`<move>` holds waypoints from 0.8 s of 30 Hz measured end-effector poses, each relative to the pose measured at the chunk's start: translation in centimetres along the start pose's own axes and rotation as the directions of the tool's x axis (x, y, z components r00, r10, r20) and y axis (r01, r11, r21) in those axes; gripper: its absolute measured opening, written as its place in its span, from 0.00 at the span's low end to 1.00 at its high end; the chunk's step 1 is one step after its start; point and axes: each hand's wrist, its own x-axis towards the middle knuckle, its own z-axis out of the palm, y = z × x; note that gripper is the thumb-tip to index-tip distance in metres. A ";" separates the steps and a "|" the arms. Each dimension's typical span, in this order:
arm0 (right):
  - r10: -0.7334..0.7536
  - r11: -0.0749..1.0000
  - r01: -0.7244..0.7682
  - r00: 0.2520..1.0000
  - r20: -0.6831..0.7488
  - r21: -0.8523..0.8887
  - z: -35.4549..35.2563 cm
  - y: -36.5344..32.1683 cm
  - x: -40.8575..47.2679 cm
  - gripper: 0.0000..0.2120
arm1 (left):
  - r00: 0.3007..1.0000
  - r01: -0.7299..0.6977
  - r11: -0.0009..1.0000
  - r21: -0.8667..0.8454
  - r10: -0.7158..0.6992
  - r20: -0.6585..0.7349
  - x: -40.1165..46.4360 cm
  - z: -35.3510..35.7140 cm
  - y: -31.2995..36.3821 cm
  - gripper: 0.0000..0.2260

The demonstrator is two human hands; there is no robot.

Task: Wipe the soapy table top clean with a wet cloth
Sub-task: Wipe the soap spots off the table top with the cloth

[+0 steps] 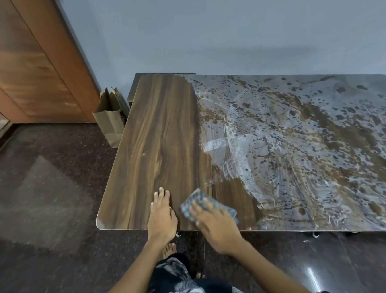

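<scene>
A low wooden table (158,135) has dark bare grain on its left part. White soapy film (302,137) with dark specks covers its right part. A folded blue-grey cloth (195,200) lies flat near the table's front edge, at the border between bare wood and suds. My right hand (213,223) presses down on the cloth with fingers spread over it. To its left, my left hand (161,216) rests flat on the bare wood near the front edge, fingers apart, holding nothing.
A brown paper bag (110,117) stands on the dark floor by the table's far left corner. A wooden door or cabinet (30,62) fills the upper left. A grey wall (224,23) runs behind the table. My bare foot (170,250) shows below the table's front edge.
</scene>
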 end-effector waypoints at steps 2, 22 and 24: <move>-0.080 0.995 0.082 0.996 0.045 -0.048 0.2 0.3 -1.8 0.24 | 1.000 -0.025 1.000 -0.015 0.025 0.013 0.3 0.0 0.3 0.22; 0.102 0.993 -0.096 0.990 0.095 -0.063 -2.6 2.8 3.9 0.22 | 0.993 -0.094 0.994 0.049 0.090 0.075 11.9 0.0 2.8 0.22; 0.170 0.984 -0.164 0.982 0.085 -0.074 -3.7 4.9 3.4 0.22 | 0.993 -0.081 0.995 0.055 0.076 0.087 13.3 0.0 3.0 0.23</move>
